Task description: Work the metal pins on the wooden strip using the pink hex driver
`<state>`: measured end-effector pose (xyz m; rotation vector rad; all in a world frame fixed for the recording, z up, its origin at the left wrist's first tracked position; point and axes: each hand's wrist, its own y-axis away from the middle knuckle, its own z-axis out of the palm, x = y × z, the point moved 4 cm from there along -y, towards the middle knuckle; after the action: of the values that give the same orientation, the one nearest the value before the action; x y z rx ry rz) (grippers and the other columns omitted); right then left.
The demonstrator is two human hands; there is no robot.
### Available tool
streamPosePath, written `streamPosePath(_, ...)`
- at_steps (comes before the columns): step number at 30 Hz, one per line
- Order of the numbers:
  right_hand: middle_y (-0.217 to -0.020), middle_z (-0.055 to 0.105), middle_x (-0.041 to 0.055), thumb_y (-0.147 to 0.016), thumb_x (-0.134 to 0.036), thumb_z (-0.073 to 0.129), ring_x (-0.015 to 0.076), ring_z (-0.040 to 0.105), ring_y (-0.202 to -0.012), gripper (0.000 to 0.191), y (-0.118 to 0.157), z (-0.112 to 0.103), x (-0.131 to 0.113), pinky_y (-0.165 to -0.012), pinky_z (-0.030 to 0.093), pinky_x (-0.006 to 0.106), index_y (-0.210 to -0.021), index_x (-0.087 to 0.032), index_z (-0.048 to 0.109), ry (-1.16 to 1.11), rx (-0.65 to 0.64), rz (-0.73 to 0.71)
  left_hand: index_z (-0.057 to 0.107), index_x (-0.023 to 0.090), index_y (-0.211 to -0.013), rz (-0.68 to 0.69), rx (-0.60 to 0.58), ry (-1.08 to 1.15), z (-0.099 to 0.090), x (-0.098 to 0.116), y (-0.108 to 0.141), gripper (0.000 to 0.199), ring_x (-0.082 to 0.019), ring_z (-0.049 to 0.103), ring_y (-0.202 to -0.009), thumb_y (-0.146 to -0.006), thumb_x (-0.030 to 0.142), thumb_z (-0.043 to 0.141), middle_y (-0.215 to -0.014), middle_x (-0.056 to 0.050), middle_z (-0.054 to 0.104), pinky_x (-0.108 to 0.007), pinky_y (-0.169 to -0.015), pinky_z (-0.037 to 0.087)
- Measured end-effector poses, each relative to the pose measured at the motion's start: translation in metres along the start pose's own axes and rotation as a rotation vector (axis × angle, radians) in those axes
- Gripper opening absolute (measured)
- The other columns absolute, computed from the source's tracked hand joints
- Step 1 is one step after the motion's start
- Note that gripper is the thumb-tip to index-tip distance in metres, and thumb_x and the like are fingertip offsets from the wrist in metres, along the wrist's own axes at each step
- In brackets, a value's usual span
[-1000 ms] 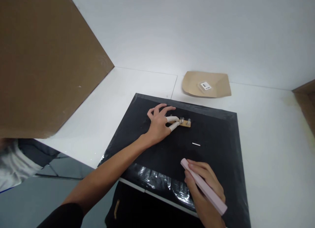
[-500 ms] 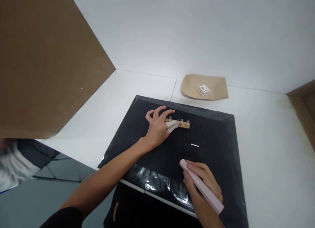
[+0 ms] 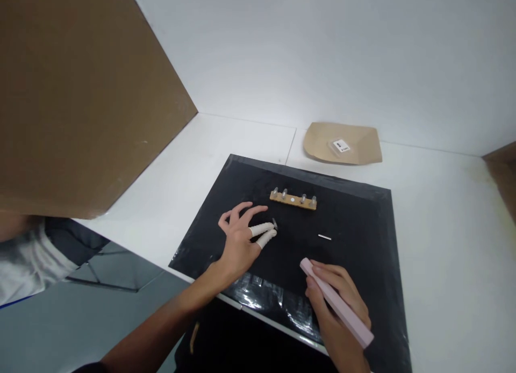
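My left hand (image 3: pixel 242 238), with white covers on its thumb and index finger, pinches a small dark or clear piece (image 3: pixel 274 223) just above the black mat (image 3: pixel 358 222). The other fingers of that hand are spread. Behind it lies a thin wooden strip (image 3: pixel 298 200) carrying several small clear upright pieces and a white dot in the middle. My right hand (image 3: pixel 341 303) is wrapped round a pale pink bar (image 3: pixel 336 303) over the front right of the mat. Between the strip and my right hand lies a short silver pin (image 3: pixel 324 237).
Behind the mat, a brown paper tray (image 3: pixel 365 144) holds a small clear case with a white label (image 3: pixel 341 145). A large brown panel (image 3: pixel 88 93) stands at the left. Part of another person's light sleeve (image 3: pixel 36 265) shows at the lower left.
My left hand has moved away from the wooden strip, toward the front left, with the small piece between its fingertips. The strip is now uncovered. My right hand still holds the pink bar.
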<state>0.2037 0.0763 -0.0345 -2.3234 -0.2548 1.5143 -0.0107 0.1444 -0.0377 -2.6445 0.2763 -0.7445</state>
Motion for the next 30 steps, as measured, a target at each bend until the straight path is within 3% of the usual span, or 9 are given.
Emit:
streamPosePath(8, -0.110, 0.073, 0.0029, -0.093, -0.012, 0.069, 0.0142, 0.073, -0.098, 0.023, 0.005, 0.000, 0.006, -0.084, 0.064, 0.022, -0.111, -0.025, 0.073, -0.005, -0.012, 0.014, 0.082, 0.031, -0.090, -0.065, 0.002, -0.047, -0.008, -0.006, 0.008, 0.009, -0.036, 0.053, -0.134, -0.086, 0.024, 0.084, -0.130, -0.005, 0.075, -0.060, -0.106, 0.026)
streamPosePath(15, -0.110, 0.072, 0.0018, -0.096, -0.014, 0.068, 0.0111, 0.071, -0.098, 0.021, 0.005, 0.001, 0.006, -0.085, 0.063, 0.020, -0.112, -0.026, 0.072, 0.001, -0.003, 0.010, 0.080, 0.030, -0.101, -0.048, 0.013, -0.124, -0.017, 0.008, 0.000, 0.013, -0.038, 0.056, -0.136, -0.089, 0.036, 0.082, -0.135, -0.007, 0.073, -0.061, -0.107, 0.028)
streamPosePath(19, -0.107, 0.073, 0.0016, -0.095, -0.013, 0.068, 0.0120, 0.072, -0.097, 0.021, 0.003, 0.002, 0.005, -0.085, 0.063, 0.021, -0.111, -0.026, 0.072, 0.004, 0.004, -0.026, 0.081, 0.032, -0.091, -0.079, -0.010, -0.144, -0.010, 0.008, -0.008, 0.002, -0.037, 0.057, -0.134, -0.090, 0.033, 0.082, -0.131, -0.003, 0.075, -0.061, -0.107, 0.028)
streamPosePath(23, -0.107, 0.073, 0.0019, -0.095, -0.013, 0.068, 0.0128, 0.073, -0.095, 0.019, 0.002, 0.002, 0.004, -0.084, 0.063, 0.022, -0.109, -0.025, 0.073, 0.000, 0.008, -0.014, 0.081, 0.032, -0.082, -0.144, -0.035, -0.127, -0.005, 0.004, -0.007, 0.009, -0.036, 0.056, -0.136, -0.089, 0.028, 0.082, -0.130, -0.001, 0.076, -0.063, -0.108, 0.026)
streamPosePath(30, -0.107, 0.072, 0.0004, -0.096, -0.012, 0.067, 0.0092, 0.071, -0.099, 0.022, 0.000, 0.002, 0.002, -0.091, 0.059, 0.016, -0.112, -0.025, 0.072, 0.016, -0.008, -0.057, 0.081, 0.034, -0.088, -0.203, -0.068, -0.100, -0.009, -0.001, 0.002, 0.006, -0.036, 0.054, -0.138, -0.089, 0.027, 0.082, -0.133, -0.001, 0.075, -0.063, -0.108, 0.025)
